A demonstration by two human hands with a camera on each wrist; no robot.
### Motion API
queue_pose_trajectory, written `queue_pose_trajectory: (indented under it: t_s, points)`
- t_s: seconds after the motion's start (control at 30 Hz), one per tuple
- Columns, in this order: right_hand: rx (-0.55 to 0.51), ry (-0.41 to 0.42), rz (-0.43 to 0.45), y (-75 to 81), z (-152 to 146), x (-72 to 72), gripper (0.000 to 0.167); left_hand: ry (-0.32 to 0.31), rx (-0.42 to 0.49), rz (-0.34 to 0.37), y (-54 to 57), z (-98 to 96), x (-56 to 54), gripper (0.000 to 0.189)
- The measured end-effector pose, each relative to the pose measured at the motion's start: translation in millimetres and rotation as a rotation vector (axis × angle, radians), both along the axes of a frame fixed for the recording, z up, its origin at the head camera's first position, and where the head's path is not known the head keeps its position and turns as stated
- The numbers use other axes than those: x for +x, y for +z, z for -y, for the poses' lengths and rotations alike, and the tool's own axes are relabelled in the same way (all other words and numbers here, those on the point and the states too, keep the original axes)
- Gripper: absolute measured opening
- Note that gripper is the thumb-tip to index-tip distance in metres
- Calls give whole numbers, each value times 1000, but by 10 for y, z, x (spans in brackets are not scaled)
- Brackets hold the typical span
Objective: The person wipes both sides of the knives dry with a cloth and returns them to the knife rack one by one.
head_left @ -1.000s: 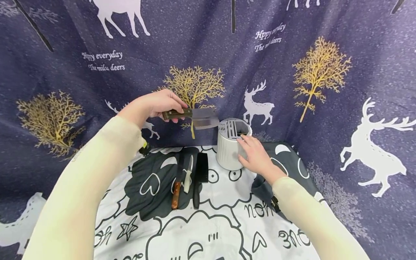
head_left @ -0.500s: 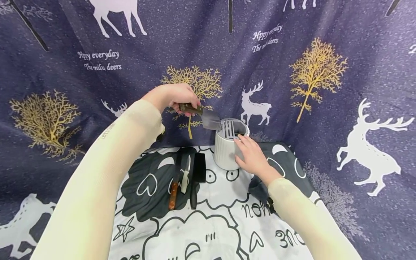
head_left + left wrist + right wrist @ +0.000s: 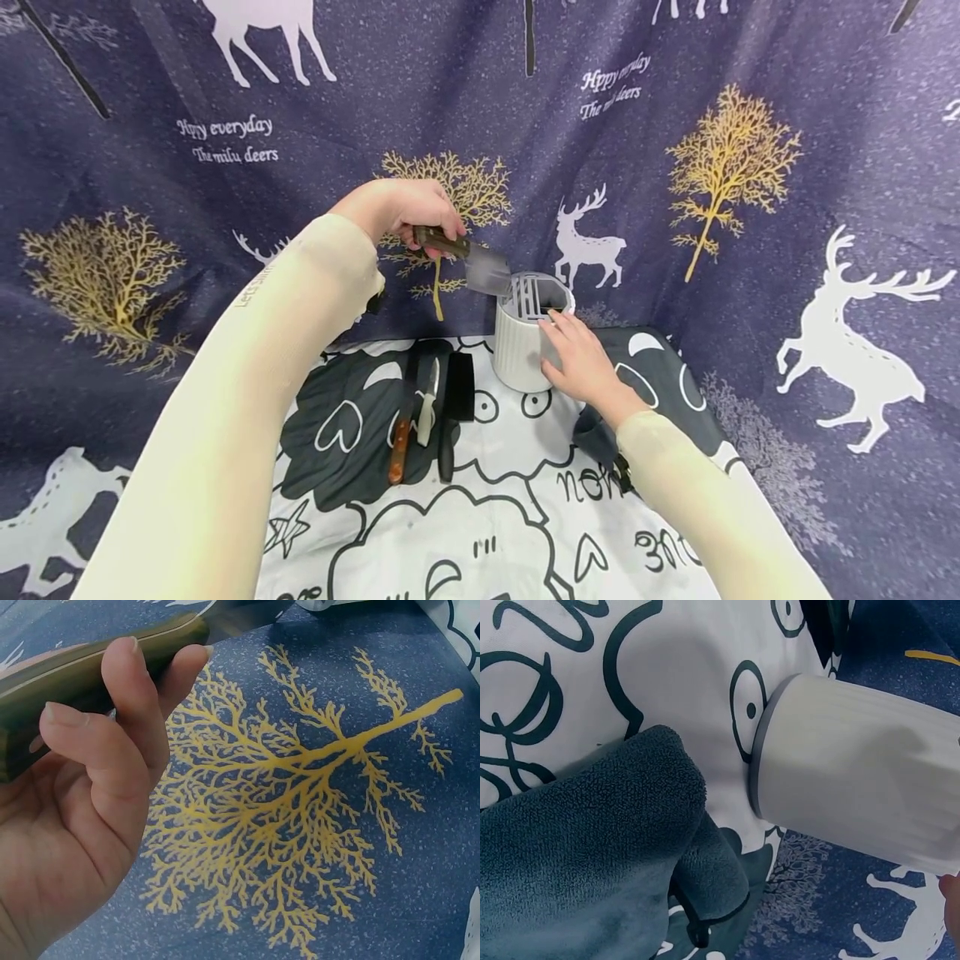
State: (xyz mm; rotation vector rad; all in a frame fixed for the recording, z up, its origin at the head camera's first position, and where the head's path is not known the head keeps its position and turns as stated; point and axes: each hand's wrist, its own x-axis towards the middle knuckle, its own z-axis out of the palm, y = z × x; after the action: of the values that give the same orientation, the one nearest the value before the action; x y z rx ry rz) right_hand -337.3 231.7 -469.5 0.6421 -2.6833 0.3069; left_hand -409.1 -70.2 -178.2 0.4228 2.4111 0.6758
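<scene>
My left hand (image 3: 422, 208) grips a small cleaver (image 3: 487, 271) by its dark wooden handle. The blade slants down to the right, its front end overlapping the slotted top of a white ribbed knife holder (image 3: 517, 358) in the head view. Seen from the left wrist, curled fingers lie along the cleaver handle (image 3: 75, 664), and most of the blade is out of frame. My right hand (image 3: 581, 358) rests against the holder's right side, fingers extended to the rim by its larger opening. Only a fingertip shows in the right wrist view, beside the holder (image 3: 855, 765).
Left of the holder lie a knife with a brown wooden handle (image 3: 399, 450), a small knife with a pale handle (image 3: 427, 417) and a black cleaver (image 3: 461, 387). A dark teal cloth (image 3: 592, 840) lies below my right wrist. A deer-print curtain (image 3: 637, 167) hangs behind.
My left hand has carried the cleaver to the right, and the blade now tilts down at the holder's slots. The right hand has stayed at the rim.
</scene>
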Motion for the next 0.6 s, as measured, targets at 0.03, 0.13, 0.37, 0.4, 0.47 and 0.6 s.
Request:
queue_pose_trajectory:
  t_s: [0.03, 0.13, 0.37, 0.4, 0.47, 0.6]
  points:
    - [-3, -2, -2, -4, 0, 3, 67, -2, -2, -1, 4, -14, -3, 40]
    - [-14, -3, 5, -17, 6, 11, 66, -12, -17, -6, 22, -41, 0, 39]
    - [-21, -6, 6, -17, 5, 18, 67, -14, -16, 1, 102, -55, 25, 37]
    - [-22, -9, 8, -15, 3, 18, 67, -12, -12, 1, 109, -60, 28, 37]
    - [-24, -13, 12, -9, 1, 16, 67, -14, -11, 3, 119, -79, 31, 36]
    - [-35, -9, 19, -3, 7, 8, 67, -11, -32, 21, 130, -137, 26, 38]
